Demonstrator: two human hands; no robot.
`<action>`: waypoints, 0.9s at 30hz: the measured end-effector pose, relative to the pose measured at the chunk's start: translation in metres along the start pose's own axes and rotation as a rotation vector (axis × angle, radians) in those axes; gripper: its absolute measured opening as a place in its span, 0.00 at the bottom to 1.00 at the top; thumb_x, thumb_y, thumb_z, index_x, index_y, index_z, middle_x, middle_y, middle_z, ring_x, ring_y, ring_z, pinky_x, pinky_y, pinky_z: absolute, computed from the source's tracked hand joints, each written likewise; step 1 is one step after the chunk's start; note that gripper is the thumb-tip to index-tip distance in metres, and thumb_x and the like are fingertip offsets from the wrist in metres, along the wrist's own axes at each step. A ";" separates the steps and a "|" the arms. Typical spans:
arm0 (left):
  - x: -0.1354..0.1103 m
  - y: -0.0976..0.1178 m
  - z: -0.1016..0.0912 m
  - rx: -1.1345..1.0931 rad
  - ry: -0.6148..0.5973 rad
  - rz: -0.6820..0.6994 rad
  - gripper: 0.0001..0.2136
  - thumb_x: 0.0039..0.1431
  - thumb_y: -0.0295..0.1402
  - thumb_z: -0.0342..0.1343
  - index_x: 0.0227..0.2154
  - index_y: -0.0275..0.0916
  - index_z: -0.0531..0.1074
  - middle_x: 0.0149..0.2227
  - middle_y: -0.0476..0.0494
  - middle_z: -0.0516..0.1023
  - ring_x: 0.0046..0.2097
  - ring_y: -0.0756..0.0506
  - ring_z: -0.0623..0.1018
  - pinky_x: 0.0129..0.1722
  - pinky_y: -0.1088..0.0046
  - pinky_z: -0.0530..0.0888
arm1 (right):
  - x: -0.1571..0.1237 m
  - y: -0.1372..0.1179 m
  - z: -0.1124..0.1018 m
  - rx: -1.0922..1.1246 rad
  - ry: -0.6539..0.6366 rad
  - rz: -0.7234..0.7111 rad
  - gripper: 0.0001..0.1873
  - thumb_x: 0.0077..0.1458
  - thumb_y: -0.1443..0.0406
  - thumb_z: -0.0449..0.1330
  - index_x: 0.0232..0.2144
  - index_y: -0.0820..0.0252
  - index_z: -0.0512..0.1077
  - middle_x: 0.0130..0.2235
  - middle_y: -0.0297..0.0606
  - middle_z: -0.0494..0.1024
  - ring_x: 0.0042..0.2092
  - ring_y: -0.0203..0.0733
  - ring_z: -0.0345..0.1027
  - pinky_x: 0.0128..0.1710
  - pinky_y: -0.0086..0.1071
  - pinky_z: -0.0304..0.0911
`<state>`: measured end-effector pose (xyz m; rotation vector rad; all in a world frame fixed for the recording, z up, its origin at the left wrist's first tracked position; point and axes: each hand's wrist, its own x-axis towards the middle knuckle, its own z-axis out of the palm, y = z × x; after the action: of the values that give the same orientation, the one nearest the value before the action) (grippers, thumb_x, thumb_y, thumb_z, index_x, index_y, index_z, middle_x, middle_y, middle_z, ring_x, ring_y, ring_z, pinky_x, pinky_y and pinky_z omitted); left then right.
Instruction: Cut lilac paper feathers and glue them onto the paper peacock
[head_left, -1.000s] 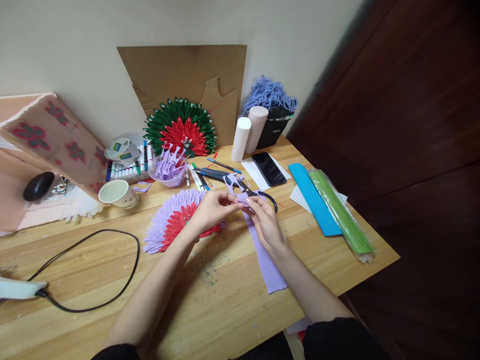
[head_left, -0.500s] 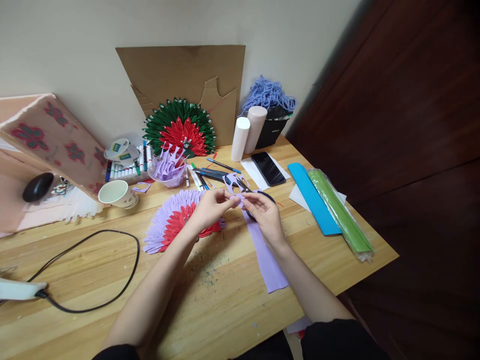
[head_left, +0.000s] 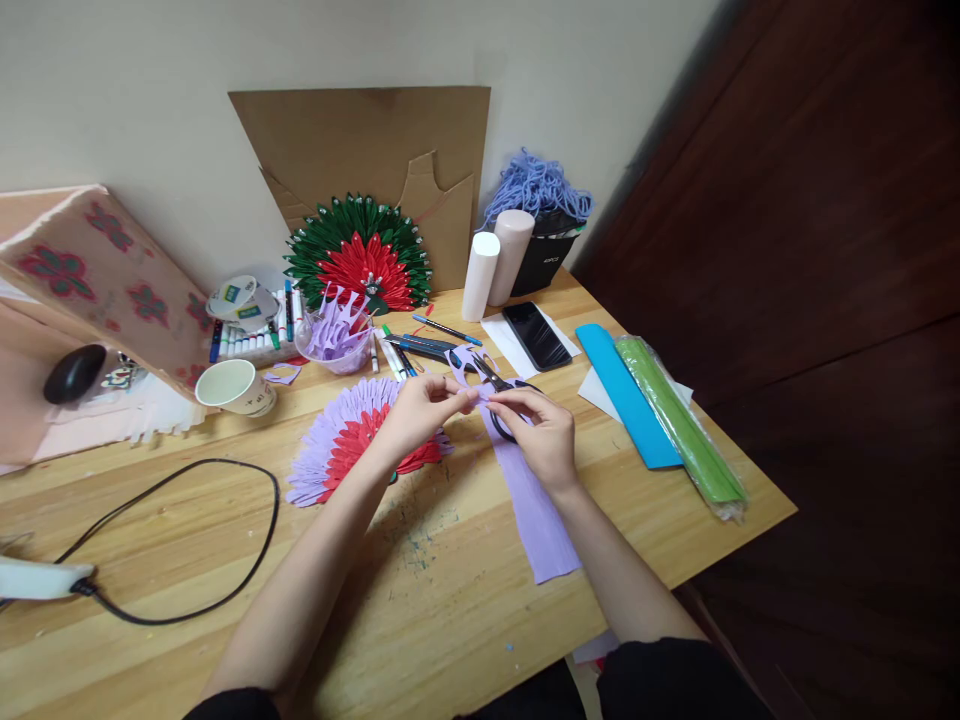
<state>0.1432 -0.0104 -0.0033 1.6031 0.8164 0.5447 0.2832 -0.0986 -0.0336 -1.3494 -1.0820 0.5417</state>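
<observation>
My left hand (head_left: 424,410) pinches the top end of a lilac paper strip (head_left: 534,508) that lies across the wooden table (head_left: 420,590). My right hand (head_left: 544,435) is closed over the same end of the strip, its fingers resting on the black scissors (head_left: 501,385) lying under it. A cut lilac shape (head_left: 463,360) sits just beyond the scissors' blades. Left of my hands lies a lilac and red paper fan (head_left: 349,440).
A green and red fan (head_left: 360,255) leans on cardboard (head_left: 360,150) at the wall. Nearby stand a bowl of lilac cut-outs (head_left: 335,340), markers (head_left: 251,335), pens (head_left: 420,345), a paper cup (head_left: 234,388), a phone (head_left: 536,335), blue (head_left: 622,395) and green (head_left: 679,420) paper rolls, and a black cable (head_left: 172,540).
My right hand has slid a little right and down along the strip's top end, over the scissors. My left hand keeps its pinch in nearly the same place.
</observation>
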 end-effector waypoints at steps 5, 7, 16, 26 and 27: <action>0.000 -0.001 0.000 -0.005 -0.005 0.006 0.14 0.51 0.42 0.56 0.24 0.34 0.73 0.25 0.45 0.76 0.29 0.50 0.73 0.29 0.75 0.67 | 0.001 0.002 -0.001 0.016 -0.028 0.019 0.05 0.48 0.63 0.62 0.31 0.55 0.75 0.33 0.36 0.76 0.37 0.41 0.70 0.40 0.34 0.66; -0.001 0.000 0.000 -0.002 -0.003 0.004 0.14 0.51 0.42 0.56 0.24 0.34 0.73 0.25 0.45 0.75 0.28 0.50 0.73 0.29 0.75 0.67 | 0.001 0.003 -0.002 -0.002 -0.039 0.006 0.04 0.49 0.63 0.62 0.30 0.55 0.75 0.33 0.35 0.76 0.36 0.41 0.70 0.39 0.34 0.65; 0.000 0.000 0.000 -0.021 0.040 0.003 0.12 0.49 0.40 0.58 0.23 0.34 0.73 0.25 0.46 0.76 0.28 0.50 0.74 0.32 0.75 0.69 | 0.003 -0.002 -0.007 -0.267 -0.094 -0.207 0.05 0.55 0.64 0.56 0.31 0.54 0.71 0.32 0.36 0.74 0.37 0.41 0.68 0.41 0.34 0.62; 0.000 0.000 -0.006 0.049 0.054 0.053 0.14 0.50 0.42 0.57 0.24 0.33 0.75 0.26 0.44 0.78 0.31 0.48 0.75 0.35 0.74 0.69 | 0.004 0.002 -0.008 -0.401 -0.144 -0.388 0.03 0.57 0.68 0.54 0.33 0.57 0.67 0.33 0.37 0.72 0.36 0.39 0.66 0.39 0.33 0.62; -0.001 0.000 -0.007 0.062 0.068 0.055 0.14 0.50 0.42 0.57 0.25 0.33 0.76 0.27 0.43 0.78 0.31 0.48 0.75 0.35 0.73 0.69 | 0.004 0.002 -0.008 -0.404 -0.142 -0.392 0.03 0.57 0.68 0.54 0.33 0.57 0.67 0.33 0.37 0.72 0.36 0.39 0.66 0.39 0.33 0.62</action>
<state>0.1378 -0.0063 -0.0017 1.6758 0.8490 0.6207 0.2923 -0.0984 -0.0337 -1.4037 -1.5905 0.1303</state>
